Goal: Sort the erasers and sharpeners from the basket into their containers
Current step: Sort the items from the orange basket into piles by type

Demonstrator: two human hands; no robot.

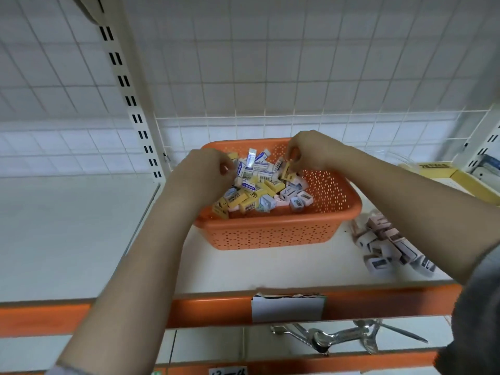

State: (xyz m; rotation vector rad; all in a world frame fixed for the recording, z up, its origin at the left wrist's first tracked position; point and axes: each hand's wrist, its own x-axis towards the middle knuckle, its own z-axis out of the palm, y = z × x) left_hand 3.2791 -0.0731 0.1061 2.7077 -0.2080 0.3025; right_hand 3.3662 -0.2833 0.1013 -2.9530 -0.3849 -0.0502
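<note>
So the orange perforated basket [273, 234] is sitting on the white shelf [67, 234], roughly in the middle, with a mixed heap inside: yellow and white boxed erasers [255, 182] taking up most of it, and a bunch of pale blue and pink sharpeners [296, 197] bunching toward the right side of the pile.

Both hands are reaching into the basket. The left hand [205, 169] is curling over the left edge of the heap, fingers bent in, but it's blurry and I honestly can't tell if it's pinching anything. The right hand [311, 152] is hovering over the back right part, fingertips closing on a small yellow piece [286, 169], looks like one of the erasers.

Off to the right of the basket, a loose pile of sharpeners [384, 244] is lying directly on the shelf, partly hiding under the right forearm. A yellow box [460, 180] is sitting at the far right. Below, on the lower shelf, some metal tools [338, 336] are lying around.
</note>
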